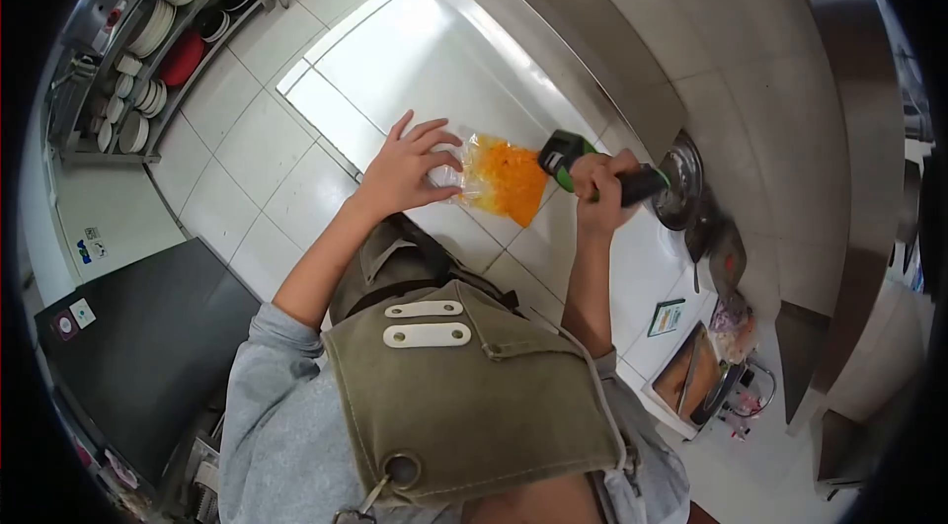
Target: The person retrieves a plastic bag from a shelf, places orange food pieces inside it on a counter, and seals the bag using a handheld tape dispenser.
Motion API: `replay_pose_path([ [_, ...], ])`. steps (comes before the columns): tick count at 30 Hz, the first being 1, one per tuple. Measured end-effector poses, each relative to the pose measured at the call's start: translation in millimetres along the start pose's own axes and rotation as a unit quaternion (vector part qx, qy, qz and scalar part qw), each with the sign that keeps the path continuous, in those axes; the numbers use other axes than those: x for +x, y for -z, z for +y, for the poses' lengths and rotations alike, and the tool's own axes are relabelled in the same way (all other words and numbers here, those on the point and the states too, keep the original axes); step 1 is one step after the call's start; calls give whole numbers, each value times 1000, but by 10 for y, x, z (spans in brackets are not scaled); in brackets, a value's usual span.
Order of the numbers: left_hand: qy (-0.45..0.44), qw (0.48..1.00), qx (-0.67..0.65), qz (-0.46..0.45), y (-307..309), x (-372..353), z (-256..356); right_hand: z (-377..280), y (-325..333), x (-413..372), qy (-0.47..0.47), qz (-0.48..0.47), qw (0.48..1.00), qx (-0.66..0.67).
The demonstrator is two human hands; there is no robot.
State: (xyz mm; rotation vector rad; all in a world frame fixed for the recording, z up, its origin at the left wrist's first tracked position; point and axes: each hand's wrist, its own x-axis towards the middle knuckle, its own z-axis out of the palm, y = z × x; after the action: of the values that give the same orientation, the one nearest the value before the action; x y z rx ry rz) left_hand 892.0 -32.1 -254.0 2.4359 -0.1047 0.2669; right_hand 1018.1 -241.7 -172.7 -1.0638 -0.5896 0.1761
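A clear plastic bag (506, 176) with bright orange contents lies flat on the white tiled counter (395, 50). My left hand (407, 168) is open at the bag's left end, its fingers spread and curved, with thumb and fingertips right at the clear edge. My right hand (604, 190) is closed around the handle of a black-and-green handheld tool (565, 151). The tool's blunt head points left and reaches the bag's upper right edge. Its exact kind does not show.
Beyond my right hand are a round metal lid (679, 180) and a small box or card (667, 318). A brown cutting board (688, 373) with a knife lies near the lower right. Steel shelves (188, 40) of stacked plates stand far left; a dark panel (148, 356) is nearer.
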Motion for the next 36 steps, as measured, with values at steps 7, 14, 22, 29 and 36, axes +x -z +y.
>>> replay_pose_path([
  [7,-3,1000,-1,1,-8,3,-7,-115,31,69,-1,-1,1000,-15],
  [14,-12,1000,-6,13,2,47,-37,-46,49,127,22,-6,999,-29],
  [22,-11,1000,-22,9,61,52,5,87,130,154,27,-18,999,6],
  [29,-10,1000,-22,6,57,62,11,19,71,202,-15,56,998,0],
  [36,9,1000,-21,-9,36,28,46,64,91,139,-29,71,994,-80],
])
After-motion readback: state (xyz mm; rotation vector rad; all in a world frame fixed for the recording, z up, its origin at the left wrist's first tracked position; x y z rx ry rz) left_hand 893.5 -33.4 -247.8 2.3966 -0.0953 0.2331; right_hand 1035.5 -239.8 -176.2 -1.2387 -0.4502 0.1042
